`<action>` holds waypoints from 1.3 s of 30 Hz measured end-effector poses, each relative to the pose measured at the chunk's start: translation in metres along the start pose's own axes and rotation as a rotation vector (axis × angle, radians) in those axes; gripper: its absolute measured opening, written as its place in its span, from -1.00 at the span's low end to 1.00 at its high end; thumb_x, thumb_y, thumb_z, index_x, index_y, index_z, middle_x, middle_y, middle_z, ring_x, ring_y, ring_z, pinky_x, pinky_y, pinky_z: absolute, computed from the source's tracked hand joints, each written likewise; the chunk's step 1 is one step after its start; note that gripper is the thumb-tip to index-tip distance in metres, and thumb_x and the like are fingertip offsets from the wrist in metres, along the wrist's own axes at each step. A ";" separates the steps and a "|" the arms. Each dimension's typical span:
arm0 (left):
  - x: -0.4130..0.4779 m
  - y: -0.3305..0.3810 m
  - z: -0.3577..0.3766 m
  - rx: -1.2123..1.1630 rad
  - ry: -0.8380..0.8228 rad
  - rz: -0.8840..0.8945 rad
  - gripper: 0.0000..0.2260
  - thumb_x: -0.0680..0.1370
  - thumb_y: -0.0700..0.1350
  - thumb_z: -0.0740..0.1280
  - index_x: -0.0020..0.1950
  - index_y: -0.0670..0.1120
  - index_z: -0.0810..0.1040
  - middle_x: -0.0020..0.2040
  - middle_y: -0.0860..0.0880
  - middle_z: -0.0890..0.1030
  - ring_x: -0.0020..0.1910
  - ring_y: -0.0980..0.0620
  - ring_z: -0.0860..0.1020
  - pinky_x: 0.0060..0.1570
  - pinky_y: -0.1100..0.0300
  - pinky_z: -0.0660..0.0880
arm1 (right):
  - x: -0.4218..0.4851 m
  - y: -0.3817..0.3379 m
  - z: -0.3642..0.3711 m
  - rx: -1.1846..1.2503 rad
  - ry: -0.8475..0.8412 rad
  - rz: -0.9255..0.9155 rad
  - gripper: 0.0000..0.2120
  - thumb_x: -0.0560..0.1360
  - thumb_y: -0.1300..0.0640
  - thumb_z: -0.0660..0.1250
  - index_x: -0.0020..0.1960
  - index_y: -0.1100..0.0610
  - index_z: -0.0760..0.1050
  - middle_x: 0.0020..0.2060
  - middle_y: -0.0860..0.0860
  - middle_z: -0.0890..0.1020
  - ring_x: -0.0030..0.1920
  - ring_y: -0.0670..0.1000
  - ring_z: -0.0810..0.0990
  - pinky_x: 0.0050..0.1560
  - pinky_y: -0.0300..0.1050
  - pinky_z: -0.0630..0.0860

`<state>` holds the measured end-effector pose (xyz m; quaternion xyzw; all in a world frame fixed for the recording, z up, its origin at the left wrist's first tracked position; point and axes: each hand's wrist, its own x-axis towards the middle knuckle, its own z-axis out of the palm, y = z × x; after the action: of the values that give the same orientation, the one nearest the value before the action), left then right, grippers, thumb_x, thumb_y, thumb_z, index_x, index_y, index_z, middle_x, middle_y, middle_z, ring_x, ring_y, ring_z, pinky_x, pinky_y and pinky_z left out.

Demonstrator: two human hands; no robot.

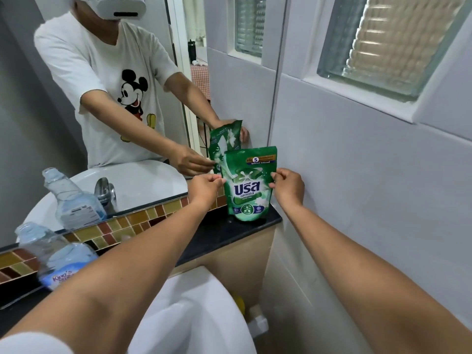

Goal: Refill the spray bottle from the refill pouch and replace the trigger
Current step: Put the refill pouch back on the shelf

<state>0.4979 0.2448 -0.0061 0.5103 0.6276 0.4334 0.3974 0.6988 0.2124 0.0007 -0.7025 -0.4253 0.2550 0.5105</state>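
A green refill pouch [249,186] stands upright on the black counter ledge [219,236], close to the mirror and the right wall. My left hand [205,186] pinches its left edge and my right hand [287,183] pinches its right edge, both at mid height. The clear spray bottle [55,256] with a blue label stands at the left on the same ledge; its neck has no trigger on it. No trigger is in view.
A large mirror [102,111] behind the ledge reflects a person, the pouch and the bottle. A white basin [194,318] lies below my arms. A strip of brown mosaic tile [115,226] runs under the mirror. The tiled wall [357,187] with glass-block windows is right.
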 end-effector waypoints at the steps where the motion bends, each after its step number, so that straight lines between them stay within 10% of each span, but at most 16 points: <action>1: 0.002 -0.001 0.002 -0.004 0.006 -0.009 -0.88 0.54 -0.10 0.46 0.03 -0.10 0.73 -0.16 -0.01 0.69 -0.12 0.03 0.63 0.14 -0.04 0.61 | 0.001 0.002 0.000 -0.010 -0.006 -0.015 -0.79 0.62 0.19 0.25 0.07 0.09 0.67 -0.07 -0.06 0.70 -0.20 -0.01 0.69 -0.09 -0.13 0.61; 8: 0.000 -0.003 0.012 -0.017 0.001 -0.005 -0.81 0.56 -0.18 0.42 0.17 -0.13 0.70 -0.03 0.01 0.69 -0.26 0.16 0.53 0.16 0.06 0.58 | 0.001 0.014 0.004 -0.095 0.007 -0.031 -0.83 0.58 0.12 0.29 -0.13 -0.07 0.57 -0.13 -0.02 0.73 -0.17 0.09 0.71 -0.06 0.04 0.65; 15: -0.011 -0.010 0.008 0.036 -0.016 -0.014 -0.66 0.53 -0.16 0.47 0.30 -0.11 0.63 0.23 -0.04 0.67 0.14 0.04 0.63 0.27 0.06 0.53 | -0.006 0.019 -0.002 -0.102 -0.003 0.024 -0.80 0.57 0.13 0.30 0.14 0.08 0.63 0.03 -0.01 0.74 -0.06 0.08 0.72 0.06 0.07 0.64; 20: -0.026 -0.007 -0.005 0.067 0.000 -0.001 -0.64 0.54 -0.12 0.45 0.34 -0.07 0.60 0.19 0.00 0.68 0.07 0.10 0.59 0.08 0.27 0.42 | -0.021 0.013 -0.008 -0.106 -0.022 0.082 -0.69 0.55 0.11 0.34 0.28 0.11 0.56 0.08 0.06 0.72 0.03 0.12 0.69 0.15 0.02 0.59; 27: -0.064 -0.014 -0.039 0.019 0.005 0.009 -0.81 0.52 -0.02 0.46 0.11 0.00 0.71 0.12 0.02 0.71 0.13 0.00 0.62 0.27 -0.01 0.52 | -0.068 -0.004 -0.012 -0.148 -0.006 0.112 -0.76 0.57 0.14 0.32 0.22 0.13 0.56 0.17 0.07 0.65 0.02 0.10 0.59 -0.07 -0.17 0.38; 39: -0.175 -0.088 -0.150 0.162 0.023 -0.057 -0.78 0.55 0.01 0.43 0.17 0.04 0.68 0.13 0.08 0.69 0.14 0.09 0.60 0.23 0.02 0.55 | -0.190 -0.026 0.085 -0.239 -0.398 -0.069 -0.91 0.55 0.04 0.37 0.01 0.02 0.60 0.01 0.03 0.69 0.04 0.09 0.62 0.01 -0.08 0.51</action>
<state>0.3595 0.0429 -0.0333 0.5178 0.6794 0.3754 0.3596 0.5263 0.0947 -0.0189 -0.6789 -0.5684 0.3188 0.3382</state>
